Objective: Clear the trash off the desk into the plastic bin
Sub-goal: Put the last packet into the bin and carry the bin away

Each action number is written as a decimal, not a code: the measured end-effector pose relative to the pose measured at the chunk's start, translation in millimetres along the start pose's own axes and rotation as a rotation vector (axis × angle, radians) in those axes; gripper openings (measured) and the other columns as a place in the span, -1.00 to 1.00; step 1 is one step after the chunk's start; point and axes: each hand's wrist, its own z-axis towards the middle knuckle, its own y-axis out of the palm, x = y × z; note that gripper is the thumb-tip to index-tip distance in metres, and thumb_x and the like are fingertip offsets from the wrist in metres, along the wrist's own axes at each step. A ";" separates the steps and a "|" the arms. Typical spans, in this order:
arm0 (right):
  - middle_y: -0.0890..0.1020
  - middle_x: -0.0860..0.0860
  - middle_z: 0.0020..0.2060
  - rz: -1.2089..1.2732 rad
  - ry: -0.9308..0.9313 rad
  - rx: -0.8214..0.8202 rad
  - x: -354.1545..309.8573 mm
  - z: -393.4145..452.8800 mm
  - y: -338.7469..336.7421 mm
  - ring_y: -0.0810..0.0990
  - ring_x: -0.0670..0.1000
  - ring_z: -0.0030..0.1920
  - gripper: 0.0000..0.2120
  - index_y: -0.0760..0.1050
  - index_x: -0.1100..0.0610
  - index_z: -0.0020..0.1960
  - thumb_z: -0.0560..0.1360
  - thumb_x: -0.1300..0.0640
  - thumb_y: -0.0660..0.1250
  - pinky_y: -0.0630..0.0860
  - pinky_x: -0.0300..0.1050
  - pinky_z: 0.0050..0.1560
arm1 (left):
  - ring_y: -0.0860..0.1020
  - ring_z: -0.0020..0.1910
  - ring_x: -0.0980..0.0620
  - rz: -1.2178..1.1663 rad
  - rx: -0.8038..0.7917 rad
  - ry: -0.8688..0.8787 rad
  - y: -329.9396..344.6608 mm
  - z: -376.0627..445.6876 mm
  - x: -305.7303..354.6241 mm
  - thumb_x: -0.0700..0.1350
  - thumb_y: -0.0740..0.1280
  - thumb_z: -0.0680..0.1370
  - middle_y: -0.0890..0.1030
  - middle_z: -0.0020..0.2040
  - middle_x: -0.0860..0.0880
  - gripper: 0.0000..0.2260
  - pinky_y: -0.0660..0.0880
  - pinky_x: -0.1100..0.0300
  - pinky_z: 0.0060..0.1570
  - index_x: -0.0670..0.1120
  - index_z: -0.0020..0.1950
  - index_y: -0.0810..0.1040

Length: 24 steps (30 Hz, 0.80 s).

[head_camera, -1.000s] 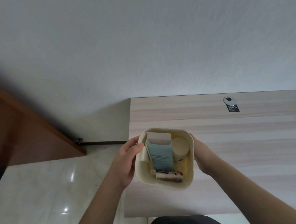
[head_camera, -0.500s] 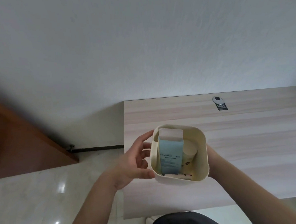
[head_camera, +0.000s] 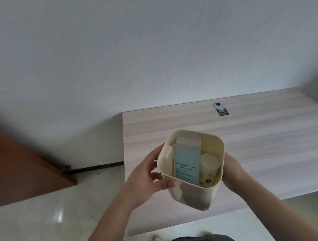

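Above the pale wood-grain desk (head_camera: 258,151), both hands grip a cream plastic bin (head_camera: 194,194).
Left hand (head_camera: 145,179) and right hand (head_camera: 232,171) clasp opposite walls; a light-blue carton (head_camera: 187,163) and cream round-lidded jar (head_camera: 209,163) stand inside.

Both forearms are extended forward. The left hand (head_camera: 148,178) is cupped, thumb and fingers spread (loosely curled), while the right hand (head_camera: 232,173) is pressed flat, its fingers mostly hidden.

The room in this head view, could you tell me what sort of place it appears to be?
Probably a plain home or office room: a light wood-grain desk with a cable grommet stands against a bare white wall, over a glossy tiled floor.
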 end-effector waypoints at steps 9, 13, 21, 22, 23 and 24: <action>0.71 0.11 -0.01 0.140 -0.120 0.074 19.0 -34.0 -52.3 0.62 0.02 -0.04 -0.60 0.63 0.03 0.07 0.53 -0.09 0.07 0.51 -0.17 -0.18 | 0.58 0.23 -0.02 -0.214 0.275 0.115 67.9 15.7 15.2 0.16 0.54 0.38 0.62 0.28 0.01 -0.43 0.55 0.21 0.00 0.03 0.32 0.51; 0.69 -0.01 0.11 0.234 -0.132 0.054 22.2 -67.0 -89.4 0.63 -0.03 0.16 -0.56 0.63 -0.13 0.12 0.54 -0.28 0.06 0.47 0.01 0.18 | 0.62 0.14 0.07 -0.081 0.367 0.168 119.2 27.3 21.3 -0.12 0.44 0.52 0.67 0.15 0.11 -0.71 0.55 0.32 -0.08 0.22 0.15 0.58; 0.61 -0.20 0.21 0.212 -0.116 0.082 42.0 -132.0 -192.9 0.51 -0.17 0.28 -0.31 0.52 -0.27 0.23 0.29 -0.60 0.03 0.33 0.01 0.37 | 0.66 0.02 0.06 0.022 0.454 0.210 254.6 42.4 39.0 0.17 0.25 0.54 0.70 0.05 0.13 -0.84 0.55 0.05 -0.02 0.32 0.11 0.50; 0.61 -0.25 0.20 0.224 -0.118 0.089 46.8 -141.0 -204.9 0.51 -0.20 0.27 -0.32 0.52 -0.33 0.21 0.26 -0.62 0.04 0.35 -0.02 0.35 | 0.67 -0.03 0.09 0.057 0.443 0.195 270.3 42.7 38.9 0.19 0.22 0.54 0.70 0.03 0.16 -0.85 0.54 0.08 -0.07 0.34 0.09 0.50; 0.61 -0.27 0.19 0.236 -0.123 0.108 51.6 -150.2 -216.9 0.50 -0.21 0.26 -0.34 0.51 -0.37 0.18 0.22 -0.63 0.07 0.36 -0.04 0.33 | 0.67 -0.09 0.12 0.082 0.426 0.181 285.6 42.6 38.7 0.21 0.20 0.55 0.70 0.01 0.19 -0.85 0.51 0.12 -0.13 0.37 0.07 0.49; 0.60 -0.27 0.20 0.246 -0.129 0.133 56.6 -159.3 -229.0 0.50 -0.21 0.27 -0.35 0.51 -0.39 0.16 0.20 -0.64 0.09 0.37 -0.05 0.31 | 0.67 -0.13 0.14 0.097 0.403 0.165 300.3 42.1 38.7 0.24 0.18 0.54 0.69 -0.01 0.21 -0.84 0.50 0.15 -0.16 0.39 0.07 0.50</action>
